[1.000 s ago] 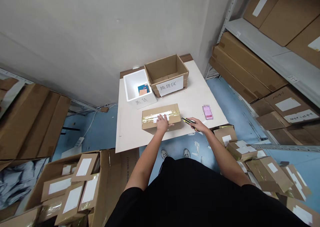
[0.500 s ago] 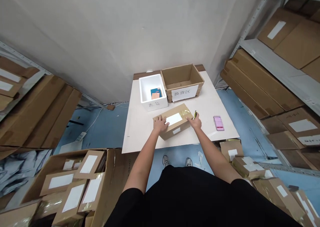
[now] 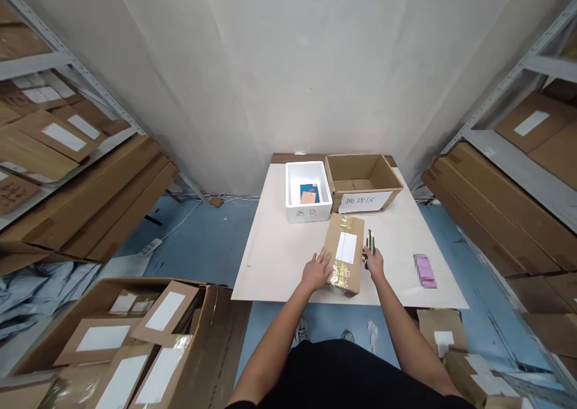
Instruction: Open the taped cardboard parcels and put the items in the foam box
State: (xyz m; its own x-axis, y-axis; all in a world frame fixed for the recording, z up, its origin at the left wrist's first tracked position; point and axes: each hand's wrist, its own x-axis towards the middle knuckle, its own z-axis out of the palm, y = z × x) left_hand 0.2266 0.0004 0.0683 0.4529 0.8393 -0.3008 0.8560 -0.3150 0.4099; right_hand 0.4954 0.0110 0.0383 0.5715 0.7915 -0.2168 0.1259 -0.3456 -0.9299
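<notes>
A taped cardboard box (image 3: 332, 239) with a white label lies lengthwise near the front of the table, its shiny tape running along the top. My left hand (image 3: 317, 271) rests against the box's left side, fingers stretched out and spread over the edge. On the other side of the box, my right hand (image 3: 374, 263) is closed around a yellow-and-black utility knife (image 3: 370, 240), which points away from me. Whether its blade is out is too small to see.
Behind the box stand a white foam bin (image 3: 308, 215) holding small blue and orange packets and an open carton (image 3: 391, 186) with a handwritten sign. A pixelated pink item (image 3: 425, 270) lies at right. Loaded shelves flank the table (image 3: 274, 240); a large carton of parcels (image 3: 207, 313) is at lower left.
The box has been turned from crosswise to lengthwise on the table. Both hands have moved with it, and the knife now stands clearer in my right hand. The view has shifted.
</notes>
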